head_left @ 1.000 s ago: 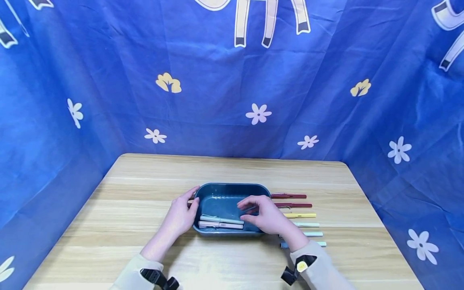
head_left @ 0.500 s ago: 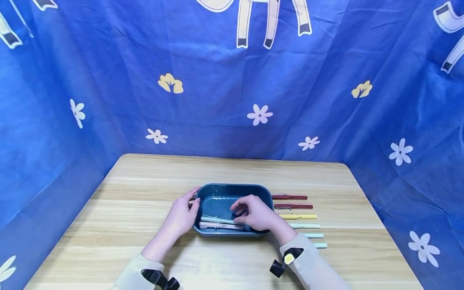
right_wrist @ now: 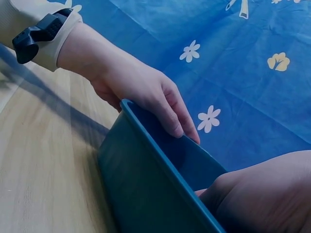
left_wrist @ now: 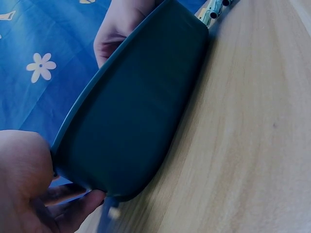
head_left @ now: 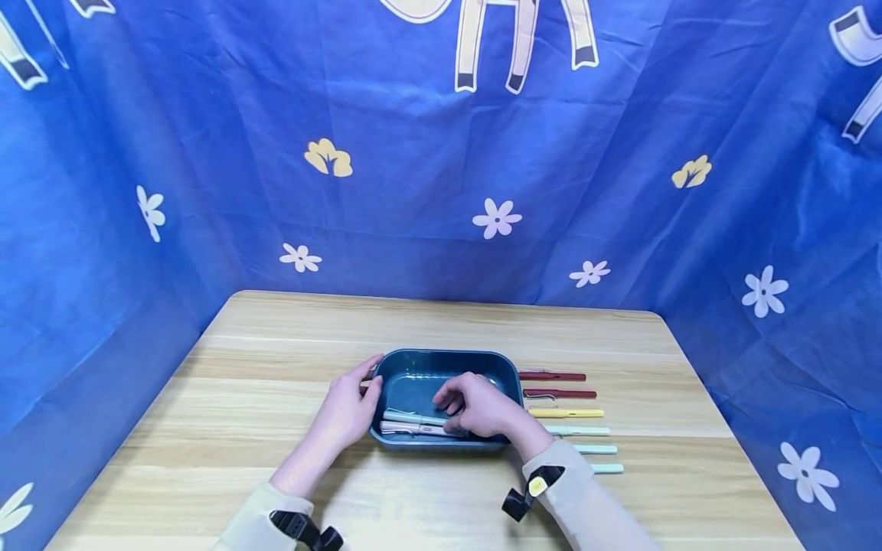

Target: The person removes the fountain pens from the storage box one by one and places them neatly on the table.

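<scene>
A dark teal box (head_left: 448,444) stands on the table. My left hand (head_left: 347,409) grips its left end; in the left wrist view this hand's fingers (left_wrist: 82,208) lie against the outside of that end. Two pens, a teal one (head_left: 409,417) and a pale lilac one (head_left: 413,429), lie side by side along the near inner wall. My right hand (head_left: 482,405) reaches down inside the box with bent fingers. Its thumb and fingertips are at the pens' right ends and cover them, so I cannot tell whether it pinches one. In the right wrist view the right hand (right_wrist: 267,194) dips behind the near wall.
Right of the box lies a column of pens: two maroon, the upper one (head_left: 554,376) farthest back, a yellow one (head_left: 568,413) and pale mint ones (head_left: 586,431), partly behind the right forearm. A blue printed curtain (head_left: 413,191) surrounds the table (head_left: 276,321).
My right hand has come down and slightly left from above the box floor to the pens' right ends, its fingers bending more. The left hand keeps its place on the box.
</scene>
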`<state>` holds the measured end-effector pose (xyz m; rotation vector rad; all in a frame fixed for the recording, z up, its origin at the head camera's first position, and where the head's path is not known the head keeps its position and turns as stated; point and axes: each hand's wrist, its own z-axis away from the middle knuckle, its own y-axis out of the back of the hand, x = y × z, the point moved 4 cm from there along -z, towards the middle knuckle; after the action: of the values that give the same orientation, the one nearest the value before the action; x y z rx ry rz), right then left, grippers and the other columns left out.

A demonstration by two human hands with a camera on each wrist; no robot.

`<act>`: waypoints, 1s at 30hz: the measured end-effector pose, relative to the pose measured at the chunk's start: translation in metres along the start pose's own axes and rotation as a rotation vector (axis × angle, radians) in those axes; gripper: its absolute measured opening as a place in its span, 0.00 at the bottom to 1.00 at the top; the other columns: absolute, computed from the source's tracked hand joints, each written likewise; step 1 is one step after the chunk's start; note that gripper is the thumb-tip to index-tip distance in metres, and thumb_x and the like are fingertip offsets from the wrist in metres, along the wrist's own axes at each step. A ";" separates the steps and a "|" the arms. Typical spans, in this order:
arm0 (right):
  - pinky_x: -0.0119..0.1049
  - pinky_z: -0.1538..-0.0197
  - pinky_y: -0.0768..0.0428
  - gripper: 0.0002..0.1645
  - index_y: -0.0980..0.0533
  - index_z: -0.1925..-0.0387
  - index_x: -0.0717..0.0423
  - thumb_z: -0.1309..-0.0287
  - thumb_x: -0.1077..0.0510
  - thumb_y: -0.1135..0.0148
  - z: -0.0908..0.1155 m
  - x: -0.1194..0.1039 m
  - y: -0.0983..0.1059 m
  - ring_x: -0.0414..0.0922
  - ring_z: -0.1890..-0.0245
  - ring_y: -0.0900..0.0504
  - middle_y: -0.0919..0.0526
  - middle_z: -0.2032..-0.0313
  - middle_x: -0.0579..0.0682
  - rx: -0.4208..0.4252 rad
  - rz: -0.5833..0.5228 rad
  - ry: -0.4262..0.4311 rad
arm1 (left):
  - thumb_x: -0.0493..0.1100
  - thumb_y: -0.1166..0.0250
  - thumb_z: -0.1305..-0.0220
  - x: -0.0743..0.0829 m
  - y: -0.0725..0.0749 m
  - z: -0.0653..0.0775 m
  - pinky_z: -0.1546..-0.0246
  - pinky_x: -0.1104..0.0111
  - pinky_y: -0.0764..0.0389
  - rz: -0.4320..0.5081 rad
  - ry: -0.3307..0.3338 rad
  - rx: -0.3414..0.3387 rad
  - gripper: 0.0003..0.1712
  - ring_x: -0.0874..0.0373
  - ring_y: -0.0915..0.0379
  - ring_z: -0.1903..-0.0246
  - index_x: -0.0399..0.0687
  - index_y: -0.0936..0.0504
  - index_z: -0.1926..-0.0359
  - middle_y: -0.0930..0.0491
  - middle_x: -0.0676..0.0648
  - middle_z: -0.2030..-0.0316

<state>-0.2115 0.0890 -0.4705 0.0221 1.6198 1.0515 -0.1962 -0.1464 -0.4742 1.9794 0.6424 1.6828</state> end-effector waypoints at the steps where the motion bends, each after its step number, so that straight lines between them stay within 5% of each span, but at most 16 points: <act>1: 0.32 0.54 0.17 0.19 0.14 0.53 0.60 0.47 0.70 0.21 0.000 0.000 -0.001 0.44 0.60 0.15 0.12 0.57 0.50 -0.006 0.007 -0.003 | 0.41 0.44 0.19 0.000 0.000 0.000 0.41 0.46 0.18 -0.001 0.001 0.000 0.27 0.42 0.15 0.48 0.41 0.28 0.24 0.17 0.34 0.41; 16: 0.31 0.59 0.18 0.18 0.15 0.53 0.60 0.45 0.75 0.26 -0.004 -0.001 -0.009 0.37 0.68 0.19 0.16 0.66 0.48 -0.066 0.012 -0.005 | 0.40 0.43 0.20 -0.001 -0.002 0.000 0.42 0.47 0.18 0.001 0.005 0.001 0.27 0.43 0.14 0.48 0.41 0.27 0.25 0.17 0.35 0.42; 30: 0.33 0.59 0.19 0.06 0.11 0.60 0.51 0.36 0.65 0.26 0.003 -0.005 0.008 0.36 0.66 0.19 0.12 0.65 0.39 0.127 0.023 0.054 | 0.40 0.44 0.20 -0.001 0.000 0.000 0.41 0.46 0.19 -0.005 0.005 0.003 0.27 0.41 0.15 0.47 0.40 0.28 0.24 0.18 0.33 0.41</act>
<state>-0.2111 0.0933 -0.4620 0.0978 1.7365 0.9724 -0.1965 -0.1468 -0.4751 1.9748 0.6512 1.6856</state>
